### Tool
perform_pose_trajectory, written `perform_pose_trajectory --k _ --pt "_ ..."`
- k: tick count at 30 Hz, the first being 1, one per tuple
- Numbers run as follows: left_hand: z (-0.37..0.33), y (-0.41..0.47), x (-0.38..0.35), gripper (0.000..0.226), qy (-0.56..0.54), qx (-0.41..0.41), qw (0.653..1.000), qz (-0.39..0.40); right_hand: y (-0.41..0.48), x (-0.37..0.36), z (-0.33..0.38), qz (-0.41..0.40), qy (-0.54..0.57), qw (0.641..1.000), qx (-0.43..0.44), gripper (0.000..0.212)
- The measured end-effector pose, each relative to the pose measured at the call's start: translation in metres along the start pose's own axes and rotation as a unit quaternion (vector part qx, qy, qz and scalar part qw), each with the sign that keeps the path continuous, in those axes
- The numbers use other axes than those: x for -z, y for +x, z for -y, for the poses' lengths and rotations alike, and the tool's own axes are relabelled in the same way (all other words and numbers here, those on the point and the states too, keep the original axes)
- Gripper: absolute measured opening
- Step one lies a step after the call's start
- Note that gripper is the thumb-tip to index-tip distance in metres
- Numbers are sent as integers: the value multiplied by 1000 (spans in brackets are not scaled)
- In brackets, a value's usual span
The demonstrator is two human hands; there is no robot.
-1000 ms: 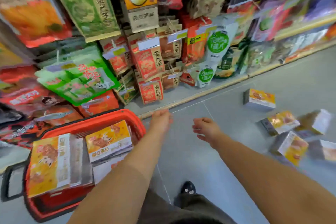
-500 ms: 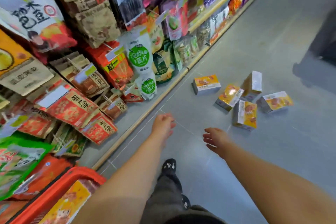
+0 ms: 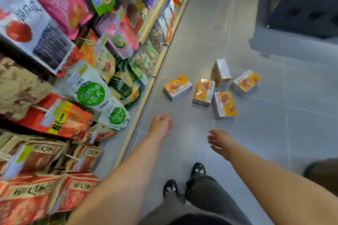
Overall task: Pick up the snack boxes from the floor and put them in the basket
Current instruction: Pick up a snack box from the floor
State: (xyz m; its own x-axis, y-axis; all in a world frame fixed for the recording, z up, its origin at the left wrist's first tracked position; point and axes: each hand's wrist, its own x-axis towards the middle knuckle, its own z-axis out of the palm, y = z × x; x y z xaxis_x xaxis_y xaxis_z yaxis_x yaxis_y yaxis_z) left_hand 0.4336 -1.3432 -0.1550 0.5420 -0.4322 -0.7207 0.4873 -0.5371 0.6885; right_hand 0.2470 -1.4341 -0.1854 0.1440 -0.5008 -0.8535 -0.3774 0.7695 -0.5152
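Note:
Several yellow-and-white snack boxes lie scattered on the grey tiled floor ahead: one box (image 3: 177,86) nearest the shelf, a second box (image 3: 204,91) beside it, a third box (image 3: 224,105) closest to me, an upright box (image 3: 221,71) behind, and a far-right box (image 3: 246,82). My left hand (image 3: 161,124) reaches forward, empty, fingers loosely apart, short of the boxes. My right hand (image 3: 220,141) is also stretched out, empty with spread fingers, below the third box. The basket is out of view.
A shop shelf (image 3: 146,97) packed with hanging snack bags runs along the left, its wooden edge slanting toward the boxes. A dark cabinet (image 3: 300,2) stands at the upper right. My dark shoes (image 3: 197,170) stand on the floor below my hands.
The view has swung right, away from the red basket, which has left the frame. The boxes now sit nearer the centre, and both hands have opened and stretched toward them.

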Motion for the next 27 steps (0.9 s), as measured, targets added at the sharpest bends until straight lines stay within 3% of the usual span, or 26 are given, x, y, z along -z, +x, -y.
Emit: perform_pose_trajectory --k 6,16,27 --pt "-41 43 -61 10 39 11 999 31 43 42 41 -35 24 999 -17 21" --pt "-114 106 -156 12 71 45 995 50 109 115 147 -75 43 996 -26 8" --pt "-174 216 -235 22 158 78 980 97 195 123 196 -133 133 979 -83 6"
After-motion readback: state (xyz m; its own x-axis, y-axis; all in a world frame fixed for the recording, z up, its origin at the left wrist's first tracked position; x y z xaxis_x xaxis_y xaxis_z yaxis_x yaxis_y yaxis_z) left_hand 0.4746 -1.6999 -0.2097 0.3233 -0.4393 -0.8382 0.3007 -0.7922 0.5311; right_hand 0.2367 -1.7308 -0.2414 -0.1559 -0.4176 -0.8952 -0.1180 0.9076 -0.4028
